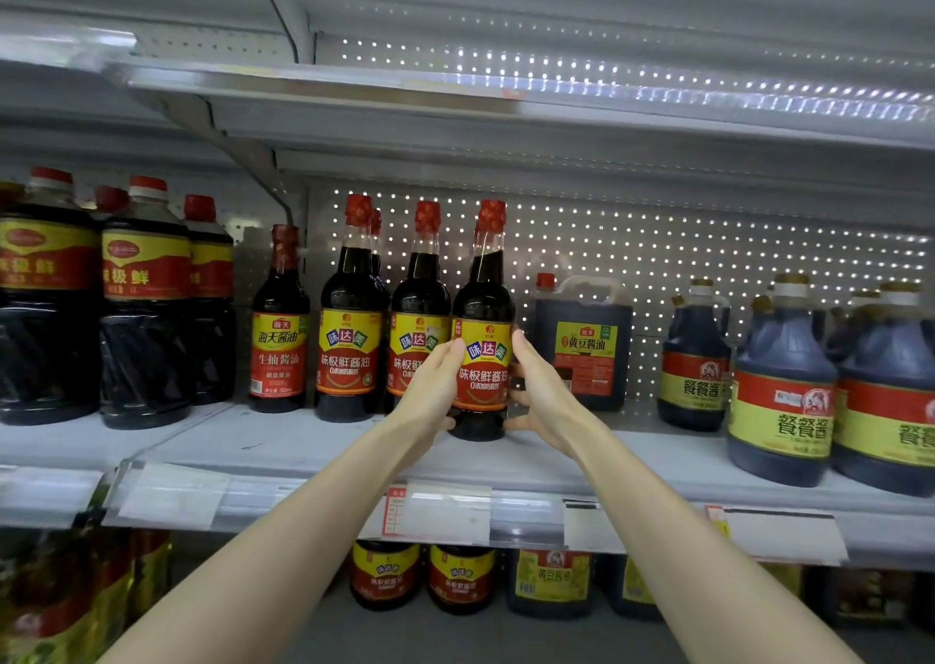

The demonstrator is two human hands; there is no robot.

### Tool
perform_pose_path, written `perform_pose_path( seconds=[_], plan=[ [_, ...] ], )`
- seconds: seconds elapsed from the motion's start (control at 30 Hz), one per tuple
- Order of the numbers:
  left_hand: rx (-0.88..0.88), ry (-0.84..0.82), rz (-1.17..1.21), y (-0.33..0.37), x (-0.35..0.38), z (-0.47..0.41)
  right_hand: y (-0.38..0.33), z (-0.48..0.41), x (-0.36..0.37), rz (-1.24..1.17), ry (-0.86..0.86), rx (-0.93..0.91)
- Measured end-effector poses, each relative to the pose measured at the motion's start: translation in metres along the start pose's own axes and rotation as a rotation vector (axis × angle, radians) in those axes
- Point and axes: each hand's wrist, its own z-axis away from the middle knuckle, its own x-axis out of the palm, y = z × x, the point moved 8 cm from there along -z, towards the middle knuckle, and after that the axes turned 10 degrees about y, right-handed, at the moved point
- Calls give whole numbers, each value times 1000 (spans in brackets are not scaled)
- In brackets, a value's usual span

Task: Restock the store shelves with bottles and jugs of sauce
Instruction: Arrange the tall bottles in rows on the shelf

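A dark soy sauce bottle [482, 339] with a red cap and a red-and-yellow label stands on the grey shelf [303, 446], slightly in front of two matching bottles [349, 345] to its left. My left hand [430, 390] holds its left side, thumb across the label. My right hand [536, 390] holds its right side, fingers wrapping behind the bottle. The bottle's base touches the shelf.
Large jugs [141, 309] fill the shelf's left end. A square jug [584, 345] stands just right of the held bottle, and round handled jugs [779, 385] sit further right. An upper shelf [455, 102] hangs overhead. More bottles [460, 577] sit on the shelf below.
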Motion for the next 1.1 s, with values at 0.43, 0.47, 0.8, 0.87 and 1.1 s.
perform_pose_path(
  seconds=[0.43, 0.47, 0.8, 0.87, 1.1],
  plan=[
    [-31, -38, 23, 0, 2, -8, 1, -10, 1, 8, 57, 6],
    [-32, -43, 20, 0, 2, -8, 0, -10, 0, 16, 59, 1],
    [-84, -44, 1, -8, 3, -4, 6, -2, 0, -34, 62, 41],
    [-95, -43, 8, -8, 3, -4, 5, -2, 0, -41, 61, 44],
    [-107, -59, -3, -9, 3, -6, 8, -8, -3, -43, 77, 52]
  ],
)
